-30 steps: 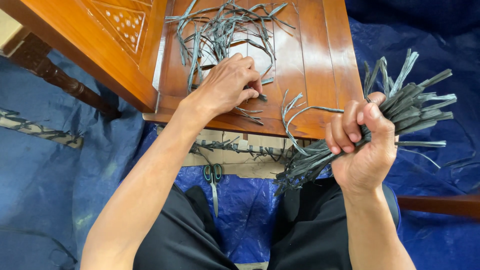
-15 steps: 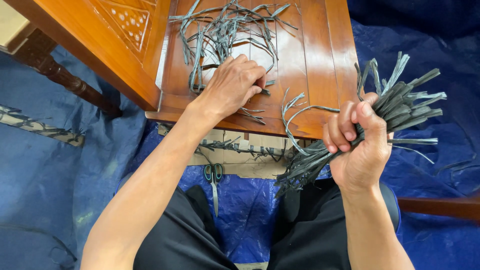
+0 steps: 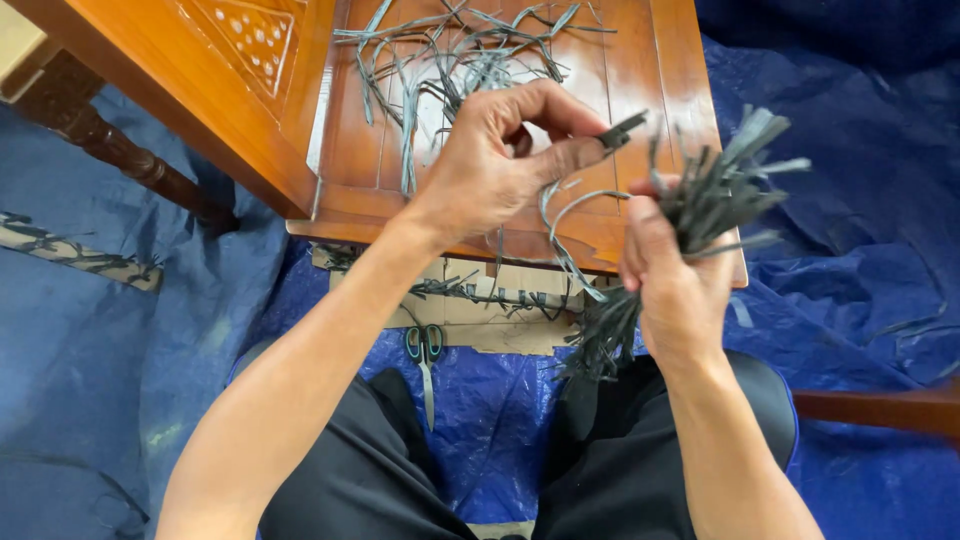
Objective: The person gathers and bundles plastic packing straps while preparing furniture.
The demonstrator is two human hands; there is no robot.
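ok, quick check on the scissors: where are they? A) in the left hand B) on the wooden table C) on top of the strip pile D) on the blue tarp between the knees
D: the scissors lie on the blue tarp below the table edge, between the person's knees, and neither hand touches them.

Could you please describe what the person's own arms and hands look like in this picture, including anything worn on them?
Both forearms are bare to past the elbow, with no sleeves in view. The left hand and the right hand wear no gloves, and no rings, watch or bracelet show on the fingers or wrists that can be seen. Below the arms, the person wears black trousers.
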